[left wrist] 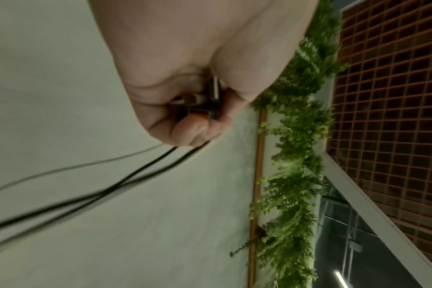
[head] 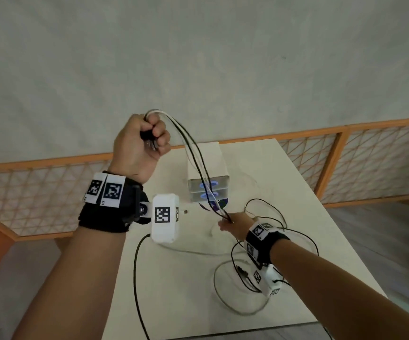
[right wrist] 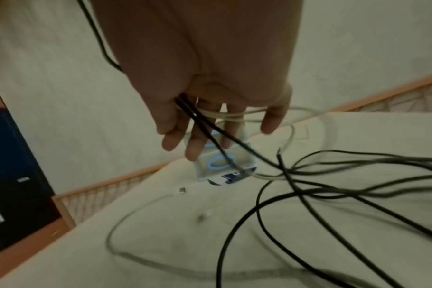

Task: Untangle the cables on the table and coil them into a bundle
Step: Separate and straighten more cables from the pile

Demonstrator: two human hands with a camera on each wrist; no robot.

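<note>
My left hand (head: 149, 136) is raised above the table's far left and grips the plug ends (left wrist: 205, 101) of several black and white cables in a fist (left wrist: 197, 124). The cable strands (head: 193, 153) arc down from it to my right hand (head: 233, 224), low over the pale table (head: 174, 303). There the black strands (right wrist: 200, 120) pass through the gap between thumb and forefinger, and a white strand lies across the straight, spread fingers (right wrist: 192, 148). The rest of the cables (head: 260, 278) lie in loose crossing loops (right wrist: 333, 185) on the table.
A white box with a clear front and blue rings (head: 208, 168) stands just beyond my right hand (right wrist: 219, 163). A white cable's plug (head: 185, 212) lies left of it. An orange lattice railing (head: 370, 163) borders the table. A black cable hangs over the near edge (head: 139, 315).
</note>
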